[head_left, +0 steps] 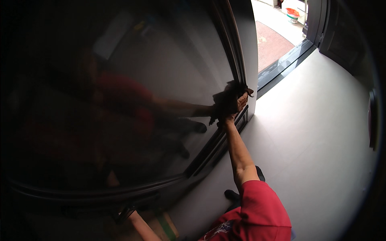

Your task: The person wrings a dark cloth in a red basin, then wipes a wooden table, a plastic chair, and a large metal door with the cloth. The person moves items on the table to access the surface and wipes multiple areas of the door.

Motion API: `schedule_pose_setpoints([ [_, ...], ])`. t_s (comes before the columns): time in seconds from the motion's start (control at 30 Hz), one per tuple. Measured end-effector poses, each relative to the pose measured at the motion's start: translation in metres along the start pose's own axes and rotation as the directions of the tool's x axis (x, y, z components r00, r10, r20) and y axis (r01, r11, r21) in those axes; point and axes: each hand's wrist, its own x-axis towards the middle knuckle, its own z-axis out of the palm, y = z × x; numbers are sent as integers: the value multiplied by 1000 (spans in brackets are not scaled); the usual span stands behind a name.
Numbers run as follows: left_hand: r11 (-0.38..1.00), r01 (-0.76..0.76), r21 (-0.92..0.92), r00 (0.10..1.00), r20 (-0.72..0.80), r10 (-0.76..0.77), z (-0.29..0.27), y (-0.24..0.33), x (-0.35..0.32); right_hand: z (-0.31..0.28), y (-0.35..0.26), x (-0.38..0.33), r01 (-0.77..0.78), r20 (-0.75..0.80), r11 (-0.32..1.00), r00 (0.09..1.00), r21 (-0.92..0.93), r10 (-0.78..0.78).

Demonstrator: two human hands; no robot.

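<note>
In the head view, the right hand (242, 102) has its fingers closed over a bunched-up dark cloth (226, 99), pressed against the right edge of a big glossy dark panel (181, 76), right where the ridged dark frame (227, 34) runs down. So yeah, the cloth is sitting between hand and panel, with loose bits poking out on both sides. The left hand (127, 213) is way down low by the panel's bottom edge, pretty much lost in shadow, so I honestly can't tell whether it's gripping anything. A cardboard box (165, 225) with a green strip is just beside that forearm. The panel's shiny enough to show a murky reflection of the red shirt (261, 209) and an arm. Over on the right there's pale grey floor (309, 128), then a dark threshold (287, 62) with a reddish-brown mat (273, 44) beyond it, plus a white, red and green bucket (292, 16) out in the bright light.
</note>
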Motion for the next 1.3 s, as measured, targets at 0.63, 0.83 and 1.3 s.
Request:
schedule_pose_setpoints([
  [0.63, 1000, 28, 11, 1000, 5, -28, 48, 8, -24, -97, 33, -321, -299, 234, 894, 893, -333, 385],
  [0.83, 999, 19, 36, 1000, 6, -20, 38, 5, -17, -121, 5, -418, -674, 67, 504, 563, -539, 824],
  [1.3, 993, -41, 108, 997, 65, 34, 53, -11, 7, -28, 162, -206, 493, 690, 508, 642, -706, 335],
])
